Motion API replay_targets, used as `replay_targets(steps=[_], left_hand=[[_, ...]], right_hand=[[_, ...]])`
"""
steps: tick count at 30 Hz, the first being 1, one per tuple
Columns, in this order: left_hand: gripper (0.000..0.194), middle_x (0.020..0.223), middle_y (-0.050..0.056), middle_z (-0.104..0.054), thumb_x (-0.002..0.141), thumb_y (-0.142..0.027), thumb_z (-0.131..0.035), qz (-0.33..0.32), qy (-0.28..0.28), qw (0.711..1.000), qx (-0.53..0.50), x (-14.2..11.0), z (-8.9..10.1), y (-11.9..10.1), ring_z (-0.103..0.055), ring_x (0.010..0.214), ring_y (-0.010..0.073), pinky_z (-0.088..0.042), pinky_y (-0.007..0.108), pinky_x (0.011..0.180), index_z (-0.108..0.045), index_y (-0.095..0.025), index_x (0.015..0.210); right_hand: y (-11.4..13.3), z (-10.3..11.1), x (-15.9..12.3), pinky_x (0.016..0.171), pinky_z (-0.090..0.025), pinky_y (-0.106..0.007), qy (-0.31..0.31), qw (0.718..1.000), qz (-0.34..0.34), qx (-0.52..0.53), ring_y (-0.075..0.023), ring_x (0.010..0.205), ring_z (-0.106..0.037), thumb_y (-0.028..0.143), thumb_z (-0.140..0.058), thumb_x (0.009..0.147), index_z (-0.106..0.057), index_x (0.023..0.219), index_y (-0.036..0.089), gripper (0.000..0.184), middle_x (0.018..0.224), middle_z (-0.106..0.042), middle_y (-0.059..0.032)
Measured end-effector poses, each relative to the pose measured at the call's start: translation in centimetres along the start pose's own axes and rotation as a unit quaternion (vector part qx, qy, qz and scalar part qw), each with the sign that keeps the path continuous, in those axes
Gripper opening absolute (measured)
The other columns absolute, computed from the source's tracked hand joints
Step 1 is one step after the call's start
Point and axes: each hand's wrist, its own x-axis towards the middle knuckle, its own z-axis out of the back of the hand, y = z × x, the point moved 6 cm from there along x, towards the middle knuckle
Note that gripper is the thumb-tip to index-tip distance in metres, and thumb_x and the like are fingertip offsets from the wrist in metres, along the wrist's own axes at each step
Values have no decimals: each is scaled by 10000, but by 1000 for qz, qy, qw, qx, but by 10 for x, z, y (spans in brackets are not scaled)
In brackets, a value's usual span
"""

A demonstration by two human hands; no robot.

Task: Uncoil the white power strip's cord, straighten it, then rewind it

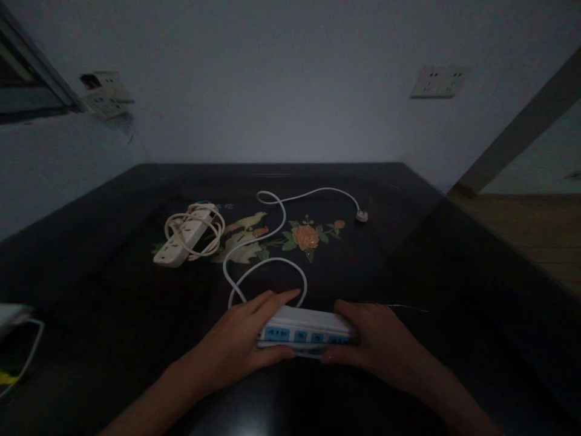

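A white power strip [308, 316] with blue sockets lies lengthwise between my hands near the front of the dark table. My left hand [252, 330] grips its left end, thumb along the near side and fingers over the far side. Around the right end, my right hand [372, 336] is closed in the same way. From behind the left hand the strip's white cord [285, 260] loops away across the table. It ends in a plug [362, 215] at the back right, with its pins showing.
On the left lies a second power strip [179, 245], wrapped in its coiled cord. The black table [363, 175] has a painted flower and bird design and meets the wall behind. Wall sockets [440, 82] are at right and left. A white object [13, 316] with a cable sits at the left edge.
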Motion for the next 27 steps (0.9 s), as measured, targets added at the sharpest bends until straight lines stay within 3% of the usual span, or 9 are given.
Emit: replay_targets(steps=[2, 6, 14, 20, 22, 24, 27], left_hand=[[681, 1252, 54, -559, 809, -360, -636, 8, -17, 1000, 7, -2, 2, 3, -575, 1073, 231, -472, 357, 894, -308, -343, 1406], [494, 1162, 53, -598, 805, -359, -635, 4, -34, 999, 28, -3, 1, 3, -603, 995, 222, -488, 324, 833, -488, -303, 1274], [446, 1102, 37, -614, 810, -309, -628, 4, -47, 999, 22, -2, 1, -6, -613, 958, 208, -492, 302, 795, -502, -296, 1238], [755, 1337, 72, -518, 773, -357, -665, 32, -87, 994, 55, -6, 11, 7, -586, 1095, 266, -494, 382, 868, -263, -337, 1412], [712, 1238, 68, -592, 807, -367, -628, 40, -114, 991, 60, -9, 17, 11, -655, 934, 227, -528, 330, 764, -257, -314, 1413], [570, 1002, 29, -674, 848, -370, -582, 17, -158, 984, 85, -11, 25, 9, -667, 722, 173, -523, 269, 646, -346, -278, 1358], [256, 771, -11, -669, 882, -339, -554, -113, -230, 947, 196, -17, 38, -15, -630, 623, 140, -480, 232, 600, -552, -247, 1121]], right_hand=[[0, 2, 0, 532, -296, -248, -6, 1000, -6, -5, -207, 674, -634, 639, -594, 741, -570, 800, 196, 448, 788, -690, -43], [6, 2, -1, 550, -305, -250, -18, 1000, 8, -23, -208, 702, -645, 581, -563, 794, -576, 839, 201, 383, 825, -699, -50], [10, 2, -3, 542, -280, -259, -36, 998, 4, -53, -232, 715, -659, 628, -559, 773, -590, 845, 200, 435, 823, -704, -56], [3, 12, -5, 527, -266, -260, -86, 994, -27, -60, -222, 659, -645, 619, -544, 784, -594, 822, 201, 424, 762, -697, -53], [-3, 18, -7, 526, -275, -259, -108, 992, -49, -52, -213, 654, -641, 616, -522, 803, -589, 815, 203, 419, 758, -695, -50], [-8, 23, -8, 532, -287, -258, -127, 989, -61, -49, -210, 667, -644, 610, -499, 822, -585, 808, 207, 412, 764, -696, -49], [-13, 27, -9, 537, -294, -258, -140, 986, -68, -57, -209, 683, -648, 594, -478, 843, -589, 805, 209, 403, 776, -700, -53]])
